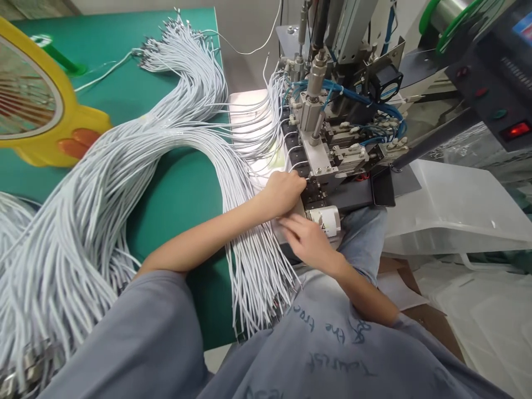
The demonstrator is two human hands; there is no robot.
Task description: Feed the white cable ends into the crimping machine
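Note:
My left hand [285, 193] is closed at the front edge of the bench machine [316, 149]. A short white cable [308, 179] end shows at its fingertips; the rest is hidden by the hand. Just below it, my right hand [310, 239] has its fingers stretched out and its thumb apart, slightly blurred. Its fingertips reach toward the loose ends of a thick bundle of white cables [236, 177]. Several single cables run from the bundle into the row of slots along the machine. Beside the right hand lies a small jar [328, 220] with a white label.
A green mat [178, 194] covers the table. At the left stands a yellow framed fan-like thing [83, 130]. A control box [499, 83] with a lit red switch and a wire spool [446, 19] are at upper right. A translucent plastic bin [465, 205] sits right.

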